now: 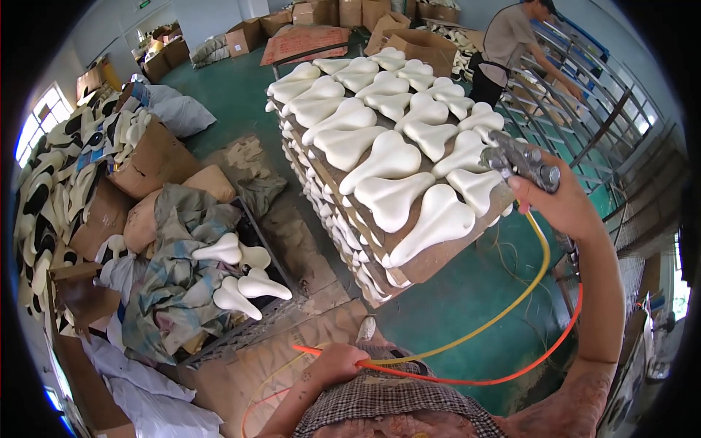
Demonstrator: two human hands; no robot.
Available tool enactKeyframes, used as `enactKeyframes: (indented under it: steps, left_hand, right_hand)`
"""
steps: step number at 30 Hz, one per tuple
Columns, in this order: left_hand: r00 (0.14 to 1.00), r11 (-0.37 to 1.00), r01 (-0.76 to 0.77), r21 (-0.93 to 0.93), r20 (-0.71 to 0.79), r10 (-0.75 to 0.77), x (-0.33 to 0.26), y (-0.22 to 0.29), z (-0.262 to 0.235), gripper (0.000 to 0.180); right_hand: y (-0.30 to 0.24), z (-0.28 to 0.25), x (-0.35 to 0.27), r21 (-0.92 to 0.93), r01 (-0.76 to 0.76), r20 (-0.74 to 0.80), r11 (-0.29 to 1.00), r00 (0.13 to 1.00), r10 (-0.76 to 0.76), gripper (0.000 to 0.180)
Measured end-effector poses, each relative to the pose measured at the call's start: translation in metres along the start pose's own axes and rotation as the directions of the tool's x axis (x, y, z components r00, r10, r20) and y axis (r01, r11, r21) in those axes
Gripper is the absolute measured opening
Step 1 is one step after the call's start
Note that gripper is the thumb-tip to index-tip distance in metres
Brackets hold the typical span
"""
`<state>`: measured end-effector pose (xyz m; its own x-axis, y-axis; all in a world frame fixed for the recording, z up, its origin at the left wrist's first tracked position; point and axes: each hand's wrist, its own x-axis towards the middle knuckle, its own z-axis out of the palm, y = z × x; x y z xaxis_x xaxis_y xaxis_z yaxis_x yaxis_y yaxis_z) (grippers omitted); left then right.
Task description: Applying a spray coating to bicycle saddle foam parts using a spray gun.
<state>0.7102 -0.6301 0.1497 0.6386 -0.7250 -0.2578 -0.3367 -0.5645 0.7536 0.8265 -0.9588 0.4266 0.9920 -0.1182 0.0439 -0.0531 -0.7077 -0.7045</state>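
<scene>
While the right hand is wrapped around a metal spray gun at the right edge of the stack, the left hand is clamped on an orange hose near the person's body, well apart from the right. A yellow hose bends down from below the gun toward the left hand; whether the fingers also close on it, I cannot tell. The gun is next to the white saddle-shaped pieces, which lie close together in rows, wide ends and narrow noses turned various ways, on the top board of a layered stack. More white pieces show between the lower layers along its left side. To the left, four similar white pieces rest by a crumpled cloth in a dark-framed container. Beyond that, cardboard boxes stand beside a heap of black and white pieces, with a pale sack farther off. At the far right, another person reaches toward a metal rack. Green floor shows around the stack, and an open carton stands beyond its far end.
</scene>
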Motion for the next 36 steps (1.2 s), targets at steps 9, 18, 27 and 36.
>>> enactKeyframes:
  steps: [9, 18, 27, 36]
  left_hand:
    - [0.999, 0.999, -0.015, 0.028, 0.039, 0.014, -0.001, 0.032, 0.015, 0.017]
    - [0.999, 0.987, 0.022, 0.161, 0.033, -0.028, 0.059, 0.044, 0.032, 0.017]
    - [0.997, 0.991, 0.074, 0.108, 0.021, -0.077, 0.143, 0.100, 0.051, 0.017]
    - [0.994, 0.981, 0.110, 0.159, -0.019, -0.109, 0.150, 0.100, 0.080, 0.017]
  right_hand:
    - [-0.036, 0.013, -0.027, 0.164, 0.140, 0.310, 0.977, 0.933, -0.185, 0.047]
    - [0.033, -0.060, 0.015, 0.044, 0.086, 0.149, 0.995, 0.985, -0.092, 0.045]
    - [0.114, -0.122, 0.050, 0.026, 0.058, -0.068, 0.998, 0.996, -0.056, 0.039]
    - [0.132, -0.120, 0.058, 0.195, 0.089, 0.160, 0.977, 0.980, -0.121, 0.048]
